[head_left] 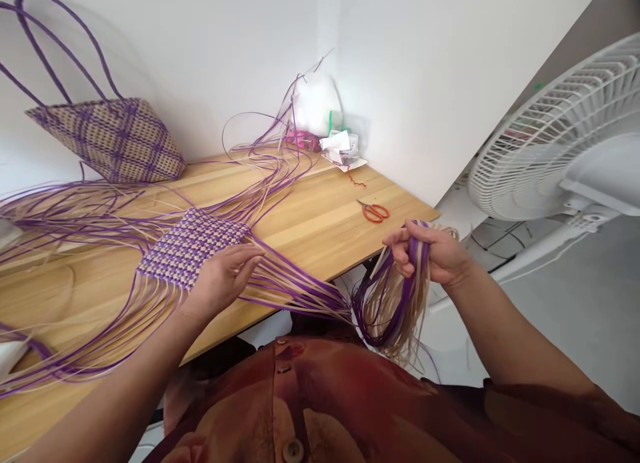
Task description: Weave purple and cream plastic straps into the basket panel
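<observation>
- Woven panel (193, 246): purple and cream, lying flat on the table (320, 216). Our left hand (223, 279) rests open-palmed on its near edge.
- Strip bundle (400, 296): loose ends trailing past the table edge, with our right hand (430, 253) fisted round them.
- Handling, as we judge it: light, springy, slick strips, best taken bunched near the weave.
- Scissors (375, 211), finished bag (113, 139): we read no writing or labels.

No word, label, brand or number can be read anywhere. The paper scraps and packets (343, 149) in the far corner of the counter (320, 226) are too small and blurred to show print. The scissors (374, 211), fan (550, 136), woven bag (115, 139), woven panel (193, 246) and bundle of strips (400, 296) show no legible mark.
</observation>
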Available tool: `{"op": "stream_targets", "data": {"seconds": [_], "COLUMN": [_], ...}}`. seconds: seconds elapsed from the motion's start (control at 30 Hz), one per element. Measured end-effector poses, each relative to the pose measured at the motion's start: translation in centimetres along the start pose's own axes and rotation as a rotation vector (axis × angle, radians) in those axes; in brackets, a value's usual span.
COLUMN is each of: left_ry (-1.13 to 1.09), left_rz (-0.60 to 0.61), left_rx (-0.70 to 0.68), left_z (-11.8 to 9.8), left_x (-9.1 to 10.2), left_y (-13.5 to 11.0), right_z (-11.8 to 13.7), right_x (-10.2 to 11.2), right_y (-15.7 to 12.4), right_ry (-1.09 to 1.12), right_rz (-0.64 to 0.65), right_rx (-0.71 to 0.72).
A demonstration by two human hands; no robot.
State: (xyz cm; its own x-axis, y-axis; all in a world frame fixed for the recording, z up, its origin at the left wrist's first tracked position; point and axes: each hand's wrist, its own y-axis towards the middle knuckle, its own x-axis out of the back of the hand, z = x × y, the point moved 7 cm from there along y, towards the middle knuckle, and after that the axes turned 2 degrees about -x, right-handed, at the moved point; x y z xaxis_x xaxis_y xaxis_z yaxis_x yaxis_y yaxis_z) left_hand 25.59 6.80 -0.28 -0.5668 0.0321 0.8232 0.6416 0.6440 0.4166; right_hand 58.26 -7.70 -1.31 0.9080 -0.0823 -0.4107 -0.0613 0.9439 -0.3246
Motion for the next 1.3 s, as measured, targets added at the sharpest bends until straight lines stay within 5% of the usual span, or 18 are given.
{"op": "stream_targets", "data": {"seconds": [0.2,0.43,0.63,0.73,0.87,1.0,1.3], "left_ry": [-0.325,-0.629,-0.837,-0.942,-1.178,-1.117,-1.004], "left_rz": [0.353,0.629,0.601,0.515,0.576,0.523,0.353], "left_rx": [-0.022,-0.105,-0.033,-0.023,0.053,0.158,0.136], "left_z": [-7.0,-14.1,-17.5,-18.5,-19.2,-18.0,-16.3], "left_x": [-3.2,-6.4,-7.6,-8.2,-10.6,-12.4,-11.8], "left_y": [2.9,5.3,7.5,8.3,7.9,7.4,7.5], "right_z": [2.6,4.7,5.0,5.0,5.1,4.6,4.1], "right_x": [-1.7,-2.1,-2.5,-3.2,-3.8,-3.8,-3.7], "right_y": [-1.4,-1.9,-1.1,-0.8,-0.6,-0.2,0.5], "right_ry": [-0.124,-0.118,-0.056,-0.056,-0.078,-0.067,0.052], "right_rz": [0.126,0.050,-0.015,-0.013,-0.008,-0.044,-0.111], "right_rx": [0.060,0.123,0.199,0.263,0.346,0.339,0.331]}}
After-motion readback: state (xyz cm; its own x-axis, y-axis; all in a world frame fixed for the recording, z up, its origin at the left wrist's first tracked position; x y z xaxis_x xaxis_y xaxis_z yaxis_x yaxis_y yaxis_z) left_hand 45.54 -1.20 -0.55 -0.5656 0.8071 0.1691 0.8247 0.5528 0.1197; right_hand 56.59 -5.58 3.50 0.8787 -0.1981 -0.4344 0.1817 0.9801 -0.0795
